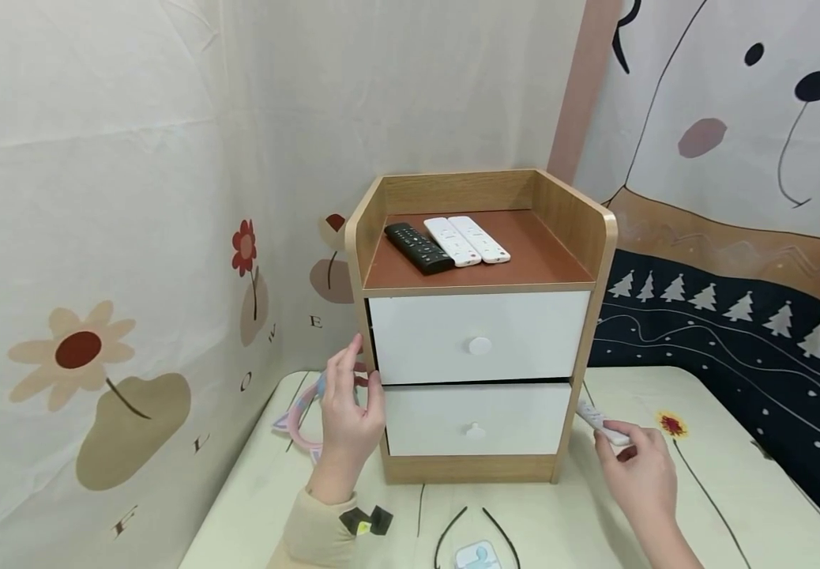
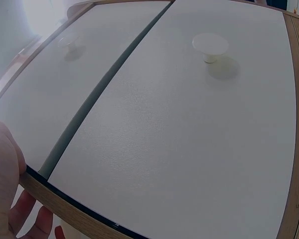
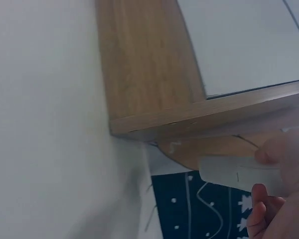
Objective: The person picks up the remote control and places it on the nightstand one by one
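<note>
A small wooden cabinet [image 1: 470, 468] stands upright with two white drawers, an upper drawer [image 1: 424, 340] and a lower drawer [image 1: 424, 419], each with a round knob. My left hand [image 1: 348, 407] rests on its left front edge; in the left wrist view the thumb lies at the front and the fingers reach along the outer side. At the cabinet's lower right, my right hand [image 1: 641, 470] pinches a white remote control [image 1: 605, 425] between thumb and fingers. On the brown top lie a black remote [image 1: 419, 248] and two white remotes [image 1: 453, 241], side by side.
Behind the left hand lies a pastel ring-shaped item [image 1: 299, 415] with pointed parts. A white case with a blue pattern [image 1: 477, 555] sits in front, between two thin black curved strips [image 1: 445, 533]. Patterned cloth [image 1: 133, 197] hangs close behind and left.
</note>
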### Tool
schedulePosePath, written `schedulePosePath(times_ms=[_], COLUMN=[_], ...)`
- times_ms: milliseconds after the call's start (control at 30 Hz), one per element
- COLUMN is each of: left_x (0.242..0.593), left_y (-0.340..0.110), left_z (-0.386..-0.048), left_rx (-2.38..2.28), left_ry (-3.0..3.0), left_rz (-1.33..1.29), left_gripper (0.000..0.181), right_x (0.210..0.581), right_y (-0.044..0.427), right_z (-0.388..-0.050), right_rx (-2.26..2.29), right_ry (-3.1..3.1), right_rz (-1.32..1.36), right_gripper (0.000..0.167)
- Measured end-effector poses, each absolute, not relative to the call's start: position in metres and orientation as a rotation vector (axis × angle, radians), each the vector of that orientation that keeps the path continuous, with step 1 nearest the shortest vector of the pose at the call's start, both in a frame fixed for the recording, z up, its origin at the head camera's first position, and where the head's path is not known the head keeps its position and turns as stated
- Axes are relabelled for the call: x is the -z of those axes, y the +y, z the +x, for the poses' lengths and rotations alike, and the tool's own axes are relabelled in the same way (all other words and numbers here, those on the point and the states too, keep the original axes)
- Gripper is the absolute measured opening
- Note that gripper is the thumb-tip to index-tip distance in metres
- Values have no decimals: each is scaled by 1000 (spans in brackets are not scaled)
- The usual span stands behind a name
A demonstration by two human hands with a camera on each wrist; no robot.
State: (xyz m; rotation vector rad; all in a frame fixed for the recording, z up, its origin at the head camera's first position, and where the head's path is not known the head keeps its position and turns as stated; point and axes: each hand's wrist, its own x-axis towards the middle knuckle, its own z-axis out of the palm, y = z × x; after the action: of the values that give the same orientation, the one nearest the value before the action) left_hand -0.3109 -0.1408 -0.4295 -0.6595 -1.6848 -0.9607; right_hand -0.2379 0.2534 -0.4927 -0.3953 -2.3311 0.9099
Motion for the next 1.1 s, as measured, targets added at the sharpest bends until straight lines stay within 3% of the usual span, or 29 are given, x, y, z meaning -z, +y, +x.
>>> schedulePosePath(times_ms=[567, 1100], left_x=[427, 428], left_y=[-143, -142], left_z=[-311, -310], left_rx=[958, 951], left_ry=[-1679, -1697], left_rz=[-652, -650], left_gripper=[72, 72], right_x=[419, 355], right_y=[255, 255], right_z=[-240, -249], right_rx=[-837, -783], right_ry=[-1892, -1794], right_rz=[-69, 16], right_gripper=[27, 32])
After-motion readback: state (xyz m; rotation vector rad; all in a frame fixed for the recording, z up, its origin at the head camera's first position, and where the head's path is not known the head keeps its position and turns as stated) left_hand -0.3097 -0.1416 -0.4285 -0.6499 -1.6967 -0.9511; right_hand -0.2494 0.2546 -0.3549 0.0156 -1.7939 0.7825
